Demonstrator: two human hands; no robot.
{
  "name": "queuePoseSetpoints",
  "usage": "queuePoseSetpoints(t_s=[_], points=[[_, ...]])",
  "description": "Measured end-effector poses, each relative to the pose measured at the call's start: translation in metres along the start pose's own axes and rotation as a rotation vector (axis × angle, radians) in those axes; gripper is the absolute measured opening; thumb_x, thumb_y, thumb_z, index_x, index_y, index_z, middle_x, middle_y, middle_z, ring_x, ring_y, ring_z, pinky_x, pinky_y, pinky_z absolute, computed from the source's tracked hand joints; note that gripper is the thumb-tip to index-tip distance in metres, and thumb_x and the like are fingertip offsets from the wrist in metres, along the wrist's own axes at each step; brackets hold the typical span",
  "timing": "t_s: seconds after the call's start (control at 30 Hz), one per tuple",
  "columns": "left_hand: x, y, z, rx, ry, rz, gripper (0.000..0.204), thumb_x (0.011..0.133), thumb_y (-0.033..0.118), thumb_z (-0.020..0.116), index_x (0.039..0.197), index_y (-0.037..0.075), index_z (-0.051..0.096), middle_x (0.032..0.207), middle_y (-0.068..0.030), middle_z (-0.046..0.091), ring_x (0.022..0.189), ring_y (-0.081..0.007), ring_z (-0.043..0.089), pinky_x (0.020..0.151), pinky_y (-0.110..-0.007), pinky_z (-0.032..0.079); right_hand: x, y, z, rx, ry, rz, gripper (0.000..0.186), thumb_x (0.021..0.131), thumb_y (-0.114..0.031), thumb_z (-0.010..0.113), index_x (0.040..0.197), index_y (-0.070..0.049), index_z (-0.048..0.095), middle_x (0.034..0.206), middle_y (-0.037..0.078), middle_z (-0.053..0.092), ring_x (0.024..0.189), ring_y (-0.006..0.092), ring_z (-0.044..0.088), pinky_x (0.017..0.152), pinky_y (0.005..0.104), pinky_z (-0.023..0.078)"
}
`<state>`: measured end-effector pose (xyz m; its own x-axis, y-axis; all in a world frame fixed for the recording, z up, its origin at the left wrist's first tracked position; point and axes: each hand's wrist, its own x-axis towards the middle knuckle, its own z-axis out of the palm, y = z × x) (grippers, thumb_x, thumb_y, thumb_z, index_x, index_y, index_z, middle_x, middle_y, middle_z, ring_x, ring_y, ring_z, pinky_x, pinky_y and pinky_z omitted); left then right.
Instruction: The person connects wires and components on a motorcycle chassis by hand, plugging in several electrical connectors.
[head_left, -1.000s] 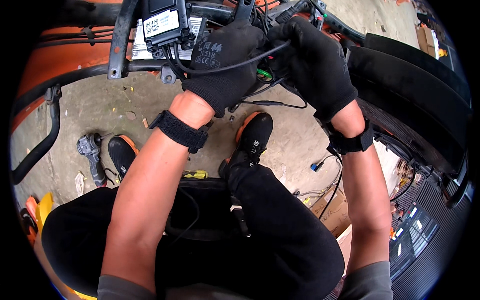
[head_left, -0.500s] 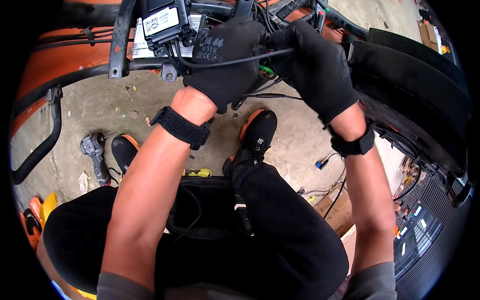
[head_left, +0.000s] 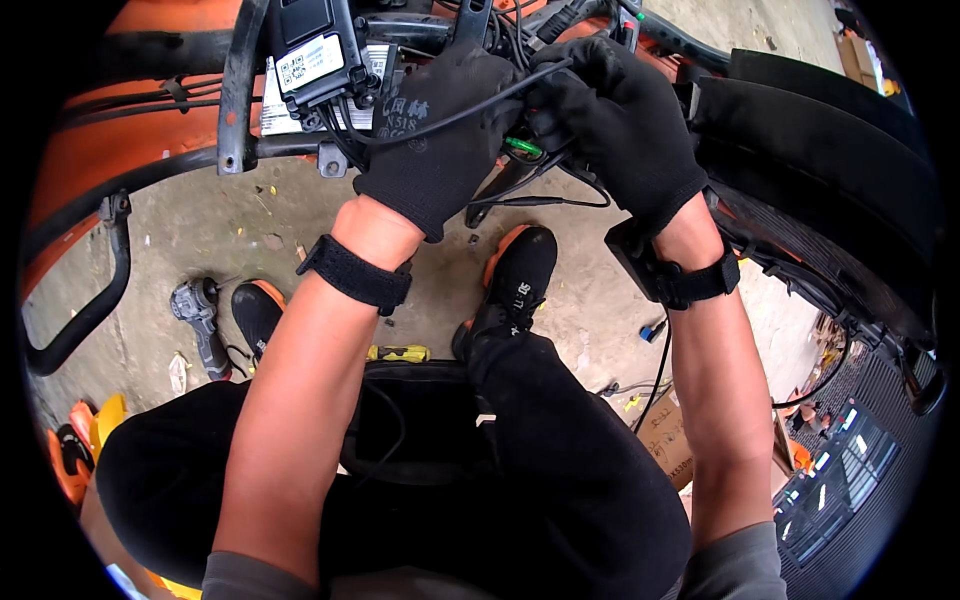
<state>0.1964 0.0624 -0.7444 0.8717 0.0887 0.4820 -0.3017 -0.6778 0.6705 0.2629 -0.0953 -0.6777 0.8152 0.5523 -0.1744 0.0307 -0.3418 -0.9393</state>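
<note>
Both my hands wear black knit gloves and work close together among cables at the frame's top middle. A black cable (head_left: 455, 119) comes from a black control box (head_left: 312, 55) with a white label and crosses over the back of my left hand (head_left: 435, 140). Its far part reaches the curled fingers of my right hand (head_left: 625, 130), which pinch it. The left fingers are bent inward, closed; what they hold is hidden behind the hand. Between the hands sits a bright green connector piece (head_left: 523, 147), with thin black wires looping below it.
An orange vehicle body with a black tube frame (head_left: 180, 150) spans the top. Black curved panels (head_left: 810, 150) stand at right. On the concrete floor lie a grey power tool (head_left: 200, 325), a yellow-handled tool (head_left: 400, 353), a blue connector (head_left: 652, 330) and a cardboard box (head_left: 668, 440).
My right hand has turned, and the cable in its fingers has moved up and slightly left. My left hand has shifted a little left and down, exposing more of the green piece.
</note>
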Motion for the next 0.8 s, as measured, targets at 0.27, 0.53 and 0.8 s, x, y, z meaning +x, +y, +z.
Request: queuePoseSetpoints(t_s=[0.27, 0.53, 0.8], points=[[-0.003, 0.008, 0.006, 0.058, 0.019, -0.075, 0.013, 0.082, 0.005, 0.066, 0.095, 0.005, 0.065, 0.087, -0.0137, 0.061, 0.081, -0.0355, 0.062, 0.07, -0.042, 0.05, 0.0, 0.01, -0.007, -0.258, -0.009, -0.18, 0.009, 0.096, -0.01, 0.06, 0.098, -0.002, 0.064, 0.076, 0.002, 0.065, 0.066, 0.0072, 0.061, 0.059, 0.0222, 0.048], [-0.003, -0.001, 0.007, 0.089, 0.029, 0.035, 0.016, 0.08, 0.004, 0.064, 0.095, 0.005, 0.063, 0.091, -0.0163, 0.062, 0.076, -0.036, 0.064, 0.065, -0.042, 0.052, 0.005, 0.013, -0.006, -0.505, 0.052, -0.244, 0.006, 0.094, -0.01, 0.06, 0.093, -0.004, 0.061, 0.072, 0.001, 0.062, 0.064, 0.0064, 0.056, 0.059, 0.0236, 0.046], [0.0, -0.001, 0.004, 0.051, -0.008, 0.033, 0.015, 0.079, 0.002, 0.064, 0.094, 0.005, 0.063, 0.088, -0.0167, 0.062, 0.073, -0.037, 0.063, 0.061, -0.044, 0.05, 0.009, 0.002, -0.011, -0.535, -0.028, -0.337, 0.007, 0.093, -0.011, 0.061, 0.096, -0.004, 0.061, 0.073, 0.005, 0.062, 0.064, 0.0115, 0.058, 0.062, 0.0284, 0.048]])
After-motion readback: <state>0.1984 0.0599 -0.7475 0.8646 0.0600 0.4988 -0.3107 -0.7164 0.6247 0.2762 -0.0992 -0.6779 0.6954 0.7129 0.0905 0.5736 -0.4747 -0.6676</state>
